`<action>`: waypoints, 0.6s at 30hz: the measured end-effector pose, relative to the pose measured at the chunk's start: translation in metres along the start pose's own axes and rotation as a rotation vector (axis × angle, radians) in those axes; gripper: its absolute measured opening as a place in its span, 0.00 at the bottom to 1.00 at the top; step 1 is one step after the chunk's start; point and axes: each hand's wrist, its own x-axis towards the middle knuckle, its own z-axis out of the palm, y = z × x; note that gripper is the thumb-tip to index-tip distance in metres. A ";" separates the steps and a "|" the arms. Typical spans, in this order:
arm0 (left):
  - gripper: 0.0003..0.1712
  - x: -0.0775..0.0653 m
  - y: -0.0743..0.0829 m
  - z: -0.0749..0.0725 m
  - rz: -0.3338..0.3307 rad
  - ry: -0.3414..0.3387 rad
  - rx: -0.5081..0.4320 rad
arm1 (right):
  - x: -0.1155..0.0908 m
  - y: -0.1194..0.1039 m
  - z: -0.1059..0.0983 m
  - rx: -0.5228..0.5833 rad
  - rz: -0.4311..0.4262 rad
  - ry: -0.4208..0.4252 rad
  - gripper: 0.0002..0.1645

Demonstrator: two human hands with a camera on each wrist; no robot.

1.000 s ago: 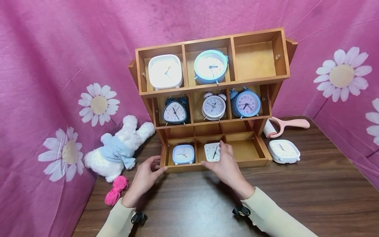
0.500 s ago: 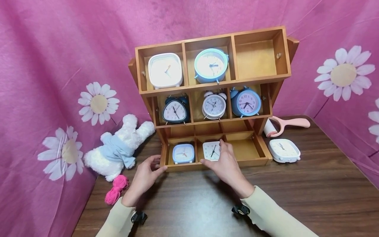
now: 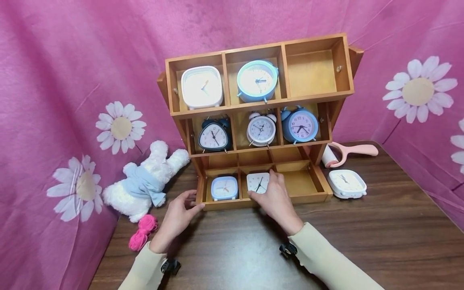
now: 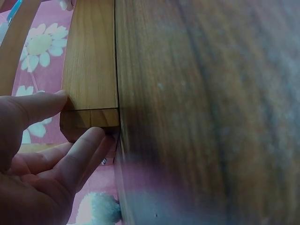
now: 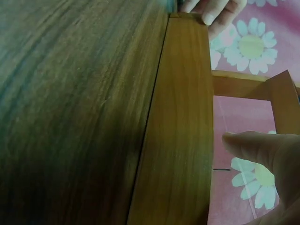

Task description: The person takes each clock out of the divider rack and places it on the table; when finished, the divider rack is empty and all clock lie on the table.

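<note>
My right hand (image 3: 277, 197) holds a small white square clock (image 3: 256, 183) by its right side in the bottom middle compartment of a tiered wooden shelf (image 3: 226, 206). The thumb lies at the clock's lower edge and the fingers at its upper right. In the right wrist view the thumb (image 5: 253, 145) shows above the front board, and the clock is out of sight. My left hand (image 3: 177, 215) grips the shelf's front left corner, thumb and fingers on either side of it, as the left wrist view shows. A blue-rimmed clock (image 3: 224, 188) sits in the bottom left compartment.
Several alarm clocks fill the upper tiers, among them a light blue one (image 3: 257, 81) and a dark triangular one (image 3: 214, 137). Right of the shelf lie a white clock (image 3: 347, 183) and a pink lint roller (image 3: 357, 150). At left lie a plush toy (image 3: 145, 183) and pink yarn (image 3: 138, 240).
The white square clock has shifted slightly left and back in its compartment, with my right hand moving along. My left hand stays at the shelf corner.
</note>
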 end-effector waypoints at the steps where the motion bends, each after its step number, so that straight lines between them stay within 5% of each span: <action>1: 0.29 0.000 0.000 0.000 0.001 0.000 0.000 | 0.001 0.000 0.001 -0.006 -0.004 0.008 0.68; 18: 0.29 0.000 0.001 0.000 -0.006 -0.004 0.009 | 0.009 -0.006 0.013 -0.102 -0.011 0.030 0.69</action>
